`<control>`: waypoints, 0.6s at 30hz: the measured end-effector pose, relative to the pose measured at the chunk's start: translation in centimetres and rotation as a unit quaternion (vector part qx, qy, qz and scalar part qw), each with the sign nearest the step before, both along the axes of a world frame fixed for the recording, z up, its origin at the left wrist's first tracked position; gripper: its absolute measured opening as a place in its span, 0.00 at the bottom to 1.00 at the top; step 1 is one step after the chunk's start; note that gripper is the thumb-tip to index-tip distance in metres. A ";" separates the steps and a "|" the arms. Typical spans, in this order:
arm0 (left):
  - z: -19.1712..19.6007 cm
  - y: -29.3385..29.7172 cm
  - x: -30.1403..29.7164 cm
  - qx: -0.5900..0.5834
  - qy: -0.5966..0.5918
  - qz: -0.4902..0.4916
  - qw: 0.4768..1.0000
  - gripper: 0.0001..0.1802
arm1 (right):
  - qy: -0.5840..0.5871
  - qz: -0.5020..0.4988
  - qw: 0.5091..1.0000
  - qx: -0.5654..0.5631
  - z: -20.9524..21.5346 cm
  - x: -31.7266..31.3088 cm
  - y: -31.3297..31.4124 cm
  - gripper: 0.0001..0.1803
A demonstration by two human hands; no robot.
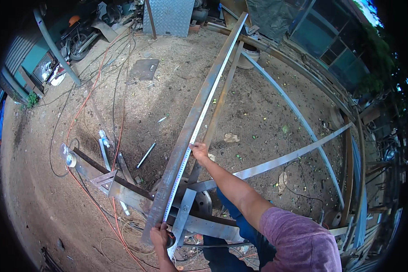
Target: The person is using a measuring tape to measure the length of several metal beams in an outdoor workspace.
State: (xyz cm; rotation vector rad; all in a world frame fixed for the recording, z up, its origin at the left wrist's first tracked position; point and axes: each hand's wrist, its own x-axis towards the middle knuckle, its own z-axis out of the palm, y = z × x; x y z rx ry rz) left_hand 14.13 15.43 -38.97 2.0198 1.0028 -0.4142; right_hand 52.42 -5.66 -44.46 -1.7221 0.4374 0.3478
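Note:
A long, rusty steel beam (182, 143) runs from near my lap to the far end of the yard. Stretched along its right edge lies the pale blade of a tape measure (179, 174). At the beam's near end, my left hand (159, 235) is closed around the tape's dark, round case, which shows only in part. Further up the beam, my right hand (199, 152) is closed at the tape, fingertips against the beam's edge; the exact grip is partly hidden. Beside the near end, a short grey metal bar (185, 212) lies slanted across another beam.
A crossing beam (133, 192) with a roll of tape (70, 160) on it passes under the near end. Flat metal strips (299, 147) spread to the right. Orange cables (84, 102) trail at left. A metal tube (146, 155) lies on the dirt; a motorcycle (79, 43) stands far left.

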 end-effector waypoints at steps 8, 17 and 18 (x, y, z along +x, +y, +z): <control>2.3 -0.4 -1.6 0.048 0.040 -0.003 0.998 0.25 | -0.006 0.026 0.996 -0.081 -1.0 -2.6 0.9 0.14; 1.3 -1.2 -5.9 0.215 -0.052 0.046 0.974 0.31 | -0.015 0.015 0.996 -0.091 -2.7 -4.0 1.0 0.12; 0.9 -1.5 -6.6 0.213 -0.047 0.048 0.975 0.31 | -0.011 0.019 0.995 -0.093 -2.8 -4.3 1.0 0.12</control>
